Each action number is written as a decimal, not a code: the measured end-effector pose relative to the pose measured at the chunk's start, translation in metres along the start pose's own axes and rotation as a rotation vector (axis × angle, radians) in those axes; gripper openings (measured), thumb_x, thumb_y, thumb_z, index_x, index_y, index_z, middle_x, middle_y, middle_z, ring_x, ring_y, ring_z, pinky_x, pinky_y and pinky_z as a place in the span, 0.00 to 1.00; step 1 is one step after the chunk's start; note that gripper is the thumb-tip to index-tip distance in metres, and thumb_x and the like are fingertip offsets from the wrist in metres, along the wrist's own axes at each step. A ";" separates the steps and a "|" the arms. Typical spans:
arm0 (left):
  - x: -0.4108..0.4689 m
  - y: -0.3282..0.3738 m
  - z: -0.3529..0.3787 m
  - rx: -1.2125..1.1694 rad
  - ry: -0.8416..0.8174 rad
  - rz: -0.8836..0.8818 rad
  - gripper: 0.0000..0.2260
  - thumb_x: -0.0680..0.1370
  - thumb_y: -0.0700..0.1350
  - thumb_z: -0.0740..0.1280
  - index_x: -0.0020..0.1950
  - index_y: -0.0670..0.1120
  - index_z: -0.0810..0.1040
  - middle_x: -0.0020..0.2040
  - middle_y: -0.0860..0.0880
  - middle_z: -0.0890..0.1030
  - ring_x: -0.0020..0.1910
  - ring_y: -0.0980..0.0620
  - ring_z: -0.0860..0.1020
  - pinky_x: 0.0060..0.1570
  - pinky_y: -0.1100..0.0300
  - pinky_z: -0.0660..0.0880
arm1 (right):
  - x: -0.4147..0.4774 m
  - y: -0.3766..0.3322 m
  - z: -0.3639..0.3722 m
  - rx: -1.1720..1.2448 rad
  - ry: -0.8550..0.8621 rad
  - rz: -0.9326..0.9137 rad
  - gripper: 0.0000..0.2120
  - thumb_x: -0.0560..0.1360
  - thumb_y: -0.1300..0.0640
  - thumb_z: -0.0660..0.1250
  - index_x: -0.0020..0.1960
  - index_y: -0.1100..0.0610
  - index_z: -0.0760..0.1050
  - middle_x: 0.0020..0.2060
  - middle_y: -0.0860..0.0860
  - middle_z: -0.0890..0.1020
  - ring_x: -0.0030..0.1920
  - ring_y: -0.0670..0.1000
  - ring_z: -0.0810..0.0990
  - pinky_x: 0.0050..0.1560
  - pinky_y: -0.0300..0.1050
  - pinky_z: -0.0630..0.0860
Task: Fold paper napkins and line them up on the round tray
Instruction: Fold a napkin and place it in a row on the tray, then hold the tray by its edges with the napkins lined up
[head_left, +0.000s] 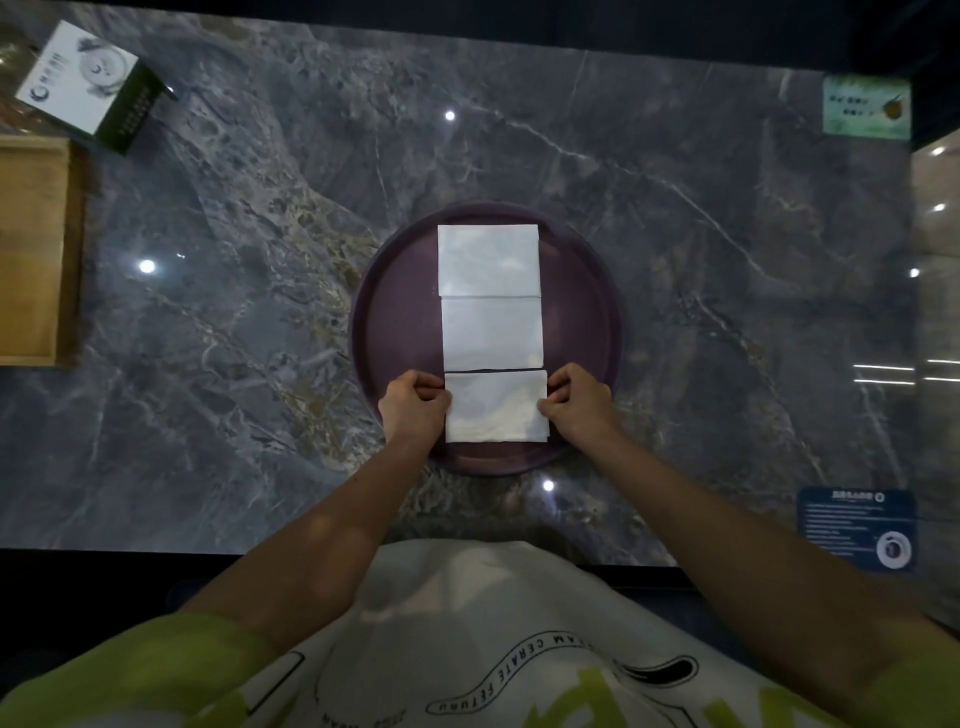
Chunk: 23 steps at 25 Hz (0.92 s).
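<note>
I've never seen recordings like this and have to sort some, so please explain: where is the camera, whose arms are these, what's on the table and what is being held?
There is no machine here: a person works with bare hands, and the single picture comes from a wide-angle camera worn on their head, looking down along their arms. On the grey marble tabletop sits a round dark purple tray with three folded white paper napkins in a column: the far napkin, the middle napkin and the near napkin. The left hand and the right hand each pinch a side edge of the near napkin. At the left edge are a wooden box and a white and dark green box; at the right, a green card and a blue card.
</note>
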<state>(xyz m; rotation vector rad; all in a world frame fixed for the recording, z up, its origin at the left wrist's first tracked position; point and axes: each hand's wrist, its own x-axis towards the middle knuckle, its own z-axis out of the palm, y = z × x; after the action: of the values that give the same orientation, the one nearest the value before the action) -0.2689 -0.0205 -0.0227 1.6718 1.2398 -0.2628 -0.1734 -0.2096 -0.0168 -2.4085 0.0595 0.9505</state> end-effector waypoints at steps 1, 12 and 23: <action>0.000 0.001 -0.001 0.000 0.003 0.001 0.04 0.70 0.40 0.72 0.43 0.47 0.80 0.38 0.47 0.84 0.41 0.47 0.83 0.49 0.49 0.81 | 0.000 0.000 0.000 -0.001 0.001 -0.005 0.10 0.71 0.58 0.72 0.47 0.51 0.73 0.36 0.47 0.81 0.45 0.51 0.80 0.49 0.45 0.77; -0.005 0.008 -0.005 0.048 0.002 0.003 0.06 0.71 0.40 0.72 0.46 0.44 0.81 0.41 0.47 0.83 0.44 0.49 0.82 0.52 0.56 0.79 | 0.004 0.005 -0.005 0.008 0.063 -0.051 0.10 0.70 0.60 0.72 0.50 0.56 0.76 0.43 0.53 0.82 0.45 0.50 0.79 0.48 0.41 0.74; -0.017 0.009 -0.023 0.042 0.179 0.094 0.05 0.73 0.40 0.70 0.46 0.46 0.76 0.38 0.49 0.77 0.40 0.50 0.76 0.50 0.54 0.76 | -0.004 0.024 -0.023 0.000 0.293 -0.021 0.15 0.70 0.63 0.69 0.55 0.58 0.73 0.52 0.57 0.76 0.49 0.54 0.76 0.51 0.46 0.74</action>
<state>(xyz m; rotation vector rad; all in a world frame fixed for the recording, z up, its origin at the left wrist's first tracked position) -0.2776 -0.0117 0.0047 1.8154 1.2897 -0.0833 -0.1679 -0.2420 -0.0118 -2.5251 0.1414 0.5822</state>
